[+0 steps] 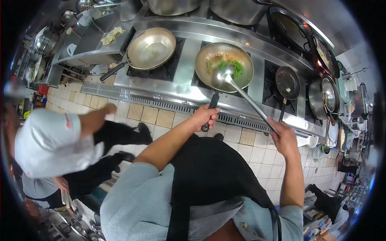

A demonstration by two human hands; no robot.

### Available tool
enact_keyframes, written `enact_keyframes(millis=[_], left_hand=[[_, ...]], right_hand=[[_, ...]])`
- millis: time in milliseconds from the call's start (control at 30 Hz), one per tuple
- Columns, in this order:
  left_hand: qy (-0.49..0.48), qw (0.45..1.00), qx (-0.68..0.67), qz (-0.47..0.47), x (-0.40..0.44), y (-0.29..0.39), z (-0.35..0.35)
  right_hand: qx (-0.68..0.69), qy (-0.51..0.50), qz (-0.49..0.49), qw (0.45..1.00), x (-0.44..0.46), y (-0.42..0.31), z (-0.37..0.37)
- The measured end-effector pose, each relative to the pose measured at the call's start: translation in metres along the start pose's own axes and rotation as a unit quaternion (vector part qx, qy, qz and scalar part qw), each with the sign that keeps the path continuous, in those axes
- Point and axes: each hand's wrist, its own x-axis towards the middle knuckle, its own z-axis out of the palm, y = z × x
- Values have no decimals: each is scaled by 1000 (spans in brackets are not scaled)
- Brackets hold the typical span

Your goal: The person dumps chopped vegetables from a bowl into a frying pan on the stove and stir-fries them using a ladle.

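My left hand (206,119) is closed round the black handle of a frying pan (204,75) on the middle burner. Chopped green vegetables (238,69) and some browned bits lie in that pan. In my right hand (284,137) is the long metal handle of a ladle (223,76). The ladle's bowl rests down in the pan, against the greens, and hides part of them. To the left, a second, larger frying pan (155,48) sits on its burner with its handle toward me.
A small dark skillet (288,83) stands on the right burner. Large pots (237,10) line the back of the stove. At my left a person in a white cap (52,138) stands close, one arm reaching out. A cloth (113,35) lies on the steel counter at back left.
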Motion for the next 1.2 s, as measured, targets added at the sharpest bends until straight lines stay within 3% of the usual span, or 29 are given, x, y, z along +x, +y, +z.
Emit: enact_keyframes(millis=[133, 167, 200, 233, 400, 467, 500, 533, 600, 733, 833, 867, 933, 967, 1000, 1067, 1133, 1200], left_hand=[[11, 1000, 24, 4, 1, -3, 2], [11, 1000, 25, 2, 2, -4, 3], [17, 999, 36, 10, 2, -7, 3], [21, 998, 48, 18, 3, -9, 5], [21, 998, 53, 35, -5, -13, 21], [28, 996, 75, 35, -9, -1, 26], [18, 995, 92, 44, -1, 0, 21], [19, 995, 92, 45, 2, 2, 22], [8, 992, 109, 67, 5, 2, 25], [21, 993, 87, 70, -25, -31, 28], [33, 992, 109, 54, -19, -19, 26], [52, 989, 127, 53, -12, -8, 25], [16, 995, 85, 55, -2, 7, 26], [22, 996, 63, 62, 2, 12, 29], [28, 997, 40, 67, 2, 15, 33], [22, 997, 36, 68, -5, 6, 33], [33, 989, 107, 100, -18, -16, 29], [0, 990, 107, 86, -17, -29, 17]], right_hand=[[15, 31, -21, 999, -20, -21, -23], [173, -36, 77, 981, -25, -31, -33], [326, -100, 171, 924, -30, -40, -43], [407, -119, 207, 882, -36, -45, -55], [321, -178, 259, 893, -49, -44, -69], [158, -67, 55, 984, -48, -32, -43], [143, -94, 126, 977, -38, -45, -42], [143, -94, 125, 977, -30, -45, -30], [120, 47, 76, 989, -19, -37, 12], [97, 90, 68, 989, -18, -43, 33], [278, -30, 178, 944, -41, -61, -16], [276, -31, 176, 945, -42, -64, -30], [273, -129, 258, 918, -42, -66, -46], [276, -59, 171, 944, -42, -54, -28], [276, -58, 171, 944, -36, -48, -8], [180, 68, 73, 979, -19, -48, 20], [181, 61, 100, 977, -14, -62, 23], [168, 101, 57, 979, -20, -61, 29]])
